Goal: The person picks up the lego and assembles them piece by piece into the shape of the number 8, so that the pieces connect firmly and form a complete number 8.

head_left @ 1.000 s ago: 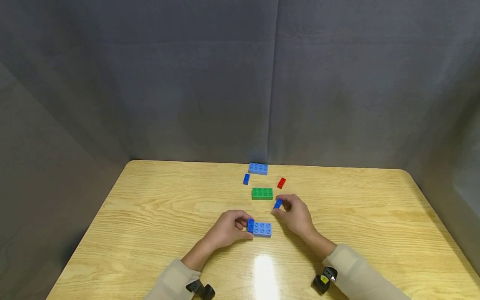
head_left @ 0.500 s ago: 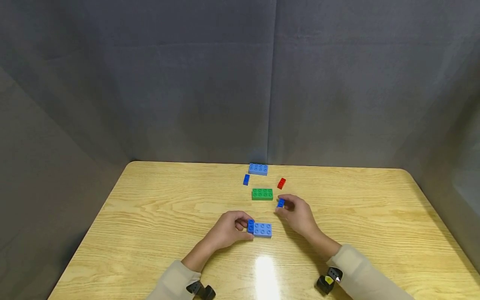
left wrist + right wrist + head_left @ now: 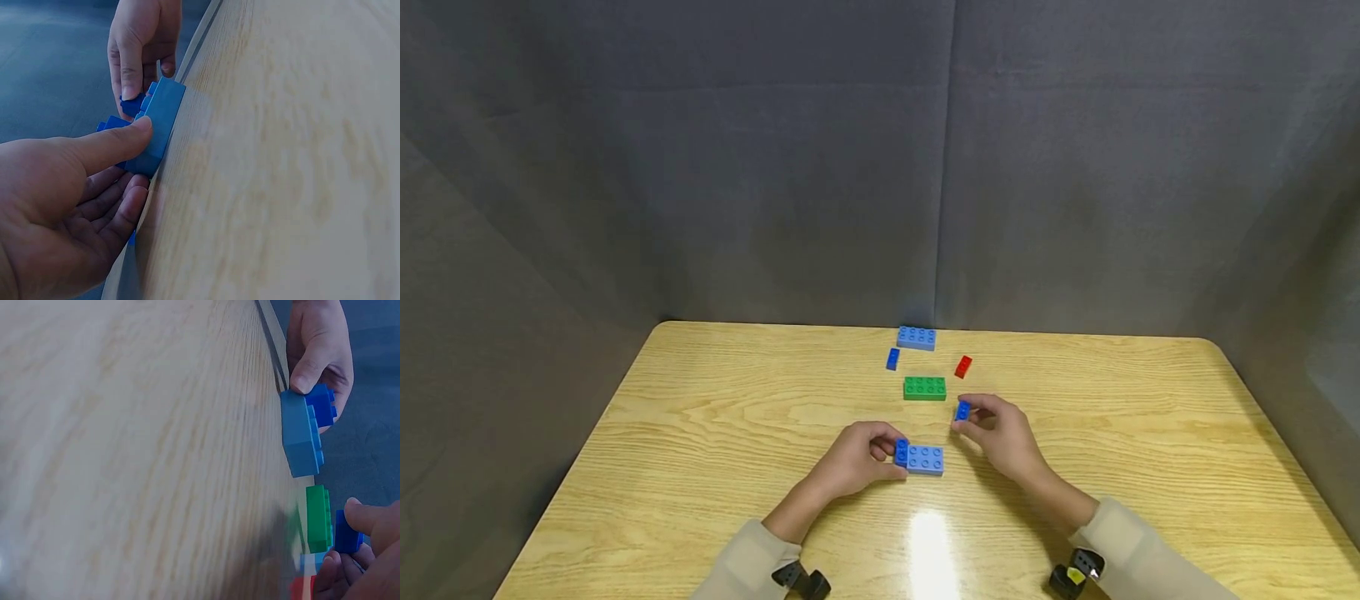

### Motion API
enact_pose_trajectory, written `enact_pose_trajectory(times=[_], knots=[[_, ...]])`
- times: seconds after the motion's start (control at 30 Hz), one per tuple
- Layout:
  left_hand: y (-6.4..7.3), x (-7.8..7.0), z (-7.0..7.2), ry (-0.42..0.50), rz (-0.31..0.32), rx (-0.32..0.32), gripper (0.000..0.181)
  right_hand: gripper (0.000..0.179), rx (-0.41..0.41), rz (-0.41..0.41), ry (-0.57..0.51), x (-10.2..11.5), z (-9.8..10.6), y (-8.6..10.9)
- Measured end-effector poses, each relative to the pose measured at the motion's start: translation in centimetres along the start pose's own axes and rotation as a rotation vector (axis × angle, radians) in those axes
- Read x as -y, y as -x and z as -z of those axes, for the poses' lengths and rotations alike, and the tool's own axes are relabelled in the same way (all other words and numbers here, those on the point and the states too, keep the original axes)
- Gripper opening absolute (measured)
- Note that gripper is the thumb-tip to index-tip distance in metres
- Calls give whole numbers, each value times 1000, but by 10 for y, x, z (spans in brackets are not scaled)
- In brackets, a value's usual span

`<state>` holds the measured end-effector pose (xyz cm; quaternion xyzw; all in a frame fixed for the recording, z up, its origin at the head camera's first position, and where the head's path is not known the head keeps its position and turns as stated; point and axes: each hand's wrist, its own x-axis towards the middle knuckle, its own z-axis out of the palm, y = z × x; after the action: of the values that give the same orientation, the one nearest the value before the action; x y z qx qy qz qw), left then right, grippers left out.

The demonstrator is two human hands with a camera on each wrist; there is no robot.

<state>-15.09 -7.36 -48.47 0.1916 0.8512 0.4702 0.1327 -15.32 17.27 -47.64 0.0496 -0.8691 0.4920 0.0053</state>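
On the table, a light blue brick [image 3: 926, 460] carries a small dark blue brick [image 3: 902, 452] on the studs at its left end. My left hand [image 3: 852, 461] grips this left end between thumb and fingers. In the left wrist view its thumb lies along the side of the light blue brick [image 3: 164, 119]. To the right and farther back, my right hand [image 3: 1002, 432] pinches another small dark blue brick [image 3: 963, 410] between thumb and fingers. That brick [image 3: 347, 531] is apart from the light blue one, above the table, studs showing.
Beyond the hands, a green brick [image 3: 925, 388] lies on the wooden table [image 3: 737, 417]. Farther back are a small red brick [image 3: 963, 367], a small dark blue brick [image 3: 892, 359] and a second light blue brick [image 3: 917, 337]. A grey curtain [image 3: 805, 167] hangs behind the table.
My right hand has moved slightly right with the small dark blue brick, which has turned from slanted to nearly straight. The left hand and its bricks have stayed in place.
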Motion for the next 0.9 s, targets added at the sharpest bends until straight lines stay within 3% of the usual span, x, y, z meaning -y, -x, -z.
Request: enact_pose_trajectory(times=[0.43, 0.9], knots=[[-1, 0, 0, 6, 28, 2, 34, 40, 88, 67, 4, 11, 0, 17], [-1, 0, 0, 6, 11, 0, 33, 37, 168, 127, 2, 14, -8, 25]])
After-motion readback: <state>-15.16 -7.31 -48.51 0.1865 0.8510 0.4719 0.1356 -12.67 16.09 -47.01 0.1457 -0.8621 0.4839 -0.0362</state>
